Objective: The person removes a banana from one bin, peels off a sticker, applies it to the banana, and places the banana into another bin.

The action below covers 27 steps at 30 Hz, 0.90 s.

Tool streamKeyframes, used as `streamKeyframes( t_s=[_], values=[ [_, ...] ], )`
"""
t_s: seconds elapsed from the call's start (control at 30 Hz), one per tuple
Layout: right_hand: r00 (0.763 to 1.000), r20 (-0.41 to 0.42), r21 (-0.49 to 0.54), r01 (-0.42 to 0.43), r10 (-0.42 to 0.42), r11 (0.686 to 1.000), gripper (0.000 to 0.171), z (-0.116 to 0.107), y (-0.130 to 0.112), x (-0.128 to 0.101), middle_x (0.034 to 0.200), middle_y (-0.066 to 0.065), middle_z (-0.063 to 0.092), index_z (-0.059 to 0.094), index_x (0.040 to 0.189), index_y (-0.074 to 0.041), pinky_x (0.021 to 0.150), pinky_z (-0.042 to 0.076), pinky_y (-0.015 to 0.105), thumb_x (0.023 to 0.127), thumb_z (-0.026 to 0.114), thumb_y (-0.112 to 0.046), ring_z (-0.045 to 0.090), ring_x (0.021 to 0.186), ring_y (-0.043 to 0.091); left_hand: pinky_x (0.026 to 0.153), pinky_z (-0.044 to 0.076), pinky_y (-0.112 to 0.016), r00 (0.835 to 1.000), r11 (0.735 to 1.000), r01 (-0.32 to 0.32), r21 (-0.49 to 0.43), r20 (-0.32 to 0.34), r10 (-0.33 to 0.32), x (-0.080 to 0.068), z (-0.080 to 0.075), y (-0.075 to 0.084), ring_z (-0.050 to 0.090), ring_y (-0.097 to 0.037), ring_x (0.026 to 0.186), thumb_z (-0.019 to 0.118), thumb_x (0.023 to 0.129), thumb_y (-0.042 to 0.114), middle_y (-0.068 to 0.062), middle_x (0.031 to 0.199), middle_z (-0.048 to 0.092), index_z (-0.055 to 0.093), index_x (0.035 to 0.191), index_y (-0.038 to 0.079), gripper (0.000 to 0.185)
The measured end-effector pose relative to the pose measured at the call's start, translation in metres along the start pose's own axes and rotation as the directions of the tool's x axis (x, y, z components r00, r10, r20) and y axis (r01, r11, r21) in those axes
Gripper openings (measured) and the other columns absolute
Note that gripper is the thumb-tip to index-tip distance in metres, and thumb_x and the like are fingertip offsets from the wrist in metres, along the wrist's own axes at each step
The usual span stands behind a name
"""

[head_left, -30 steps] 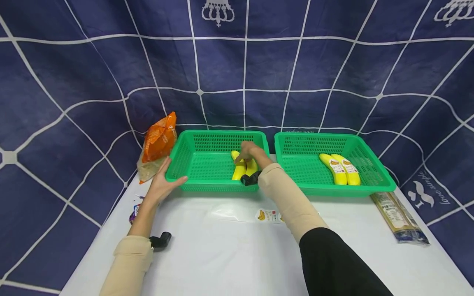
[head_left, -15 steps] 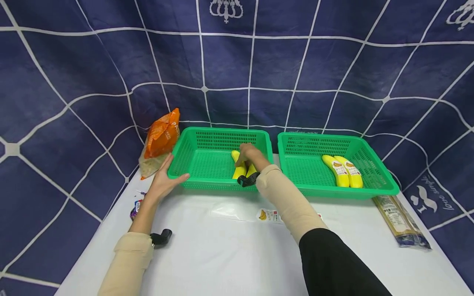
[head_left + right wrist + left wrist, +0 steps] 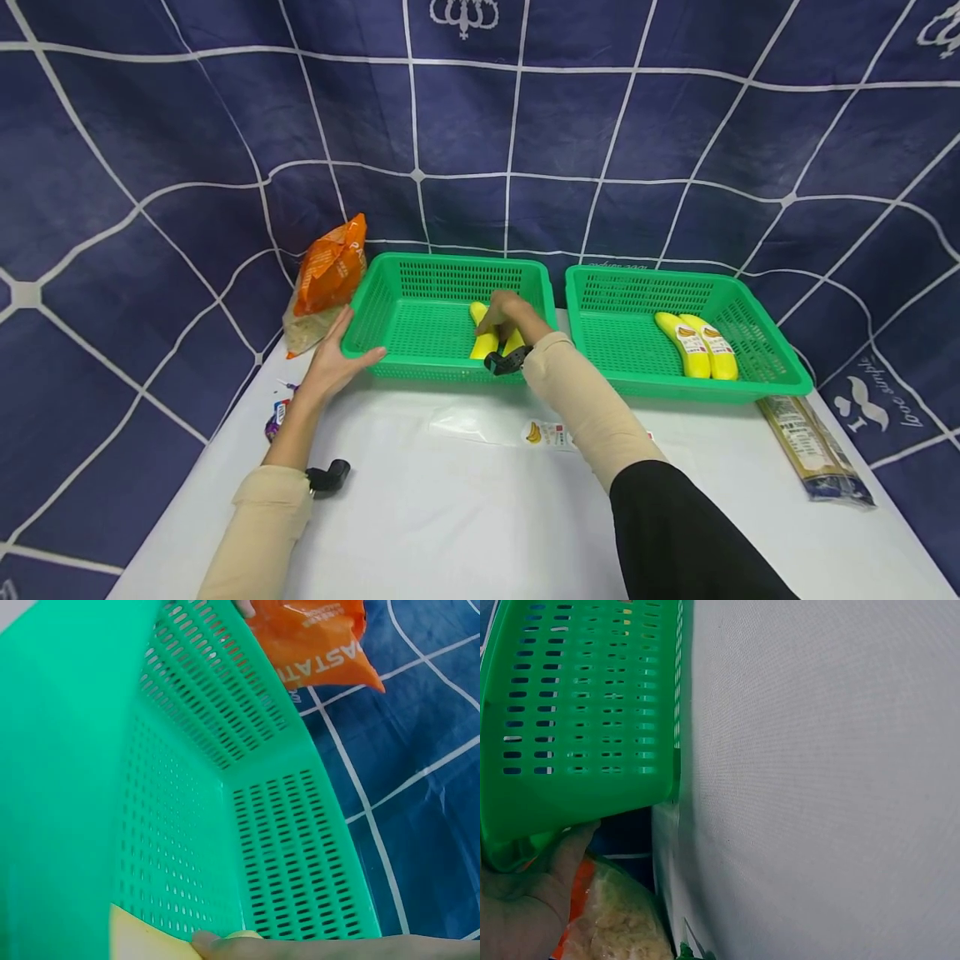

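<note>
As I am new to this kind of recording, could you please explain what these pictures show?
There is no machine here: a person works with two bare hands. The wide picture comes from a camera worn on the head; the other two come from a camera on each wrist. Two green baskets stand on the white table: the left basket and the right basket, each with two bananas showing inside. An orange bag stands beside the left basket. The left hand rests at that basket's near corner. The right hand reaches inside it and touches a banana; whether it grips one is hard to tell.
</note>
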State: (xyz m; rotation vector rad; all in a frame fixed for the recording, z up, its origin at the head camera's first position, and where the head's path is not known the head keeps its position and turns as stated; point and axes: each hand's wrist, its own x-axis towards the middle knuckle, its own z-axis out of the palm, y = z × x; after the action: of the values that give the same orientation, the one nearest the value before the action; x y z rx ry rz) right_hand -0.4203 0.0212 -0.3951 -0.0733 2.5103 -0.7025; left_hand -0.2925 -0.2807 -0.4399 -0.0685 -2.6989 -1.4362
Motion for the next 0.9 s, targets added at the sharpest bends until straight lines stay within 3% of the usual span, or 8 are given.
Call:
streamKeyframes(
  t_s=[0.1,0.27,0.43,0.67,0.9],
  values=[
    [1.000,-0.001,0.008,-0.006,0.006,1.000,0.065,-0.003,0.001,0.000,0.116,0.022,0.058,0.043,0.128,0.002,0.071,0.061,0.028,0.080,0.081,-0.021,0.072,0.088,0.026,0.119,0.015,-0.063,1.000,1.000,-0.008,-0.001,-0.001,0.008,0.000,0.000,0.002,0.007,-0.037,0.151,0.076,0.082,0.043,0.002,0.166,0.003,0.010,0.158,0.018,0.104],
    [0.999,-0.031,-0.090,-0.013,0.010,0.996,0.053,-0.011,-0.001,-0.004,0.101,0.018,0.067,0.051,0.115,0.000,0.070,0.060,0.029,0.080,0.081,-0.027,0.072,0.079,0.023,0.119,0.014,-0.063,1.000,1.000,-0.008,-0.010,-0.004,0.008,0.000,0.001,0.007,0.006,-0.037,0.152,0.076,0.081,0.043,0.002,0.166,0.002,0.010,0.158,0.017,0.105],
    [0.998,-0.063,-0.127,-0.023,0.016,0.992,0.051,-0.022,-0.002,-0.012,0.101,0.016,0.068,0.053,0.114,-0.001,0.076,0.061,0.030,0.081,0.079,-0.030,0.073,0.080,0.021,0.119,0.013,-0.062,1.000,1.000,-0.005,-0.022,0.002,0.005,0.001,0.002,0.009,0.005,-0.035,0.152,0.076,0.081,0.044,0.004,0.166,0.001,0.009,0.158,0.018,0.106],
    [0.992,-0.128,-0.037,0.003,-0.008,0.999,0.054,-0.036,-0.003,-0.024,0.112,0.017,0.059,0.051,0.117,-0.001,0.077,0.060,0.030,0.080,0.081,-0.027,0.073,0.081,0.022,0.120,0.012,-0.062,1.000,1.000,0.017,-0.021,-0.001,-0.017,0.001,0.002,0.008,0.004,-0.035,0.152,0.076,0.081,0.045,0.006,0.166,0.001,0.008,0.158,0.022,0.106],
    [0.988,-0.151,-0.023,0.034,-0.037,0.999,0.045,-0.045,-0.004,-0.040,0.103,0.015,0.060,0.050,0.100,-0.003,0.079,0.060,0.033,0.079,0.081,-0.028,0.074,0.076,0.023,0.120,0.010,-0.063,1.000,0.998,0.024,-0.055,0.002,-0.024,-0.004,0.000,0.006,0.002,-0.035,0.152,0.076,0.082,0.044,0.005,0.166,-0.001,0.007,0.158,0.021,0.106]
  ],
)
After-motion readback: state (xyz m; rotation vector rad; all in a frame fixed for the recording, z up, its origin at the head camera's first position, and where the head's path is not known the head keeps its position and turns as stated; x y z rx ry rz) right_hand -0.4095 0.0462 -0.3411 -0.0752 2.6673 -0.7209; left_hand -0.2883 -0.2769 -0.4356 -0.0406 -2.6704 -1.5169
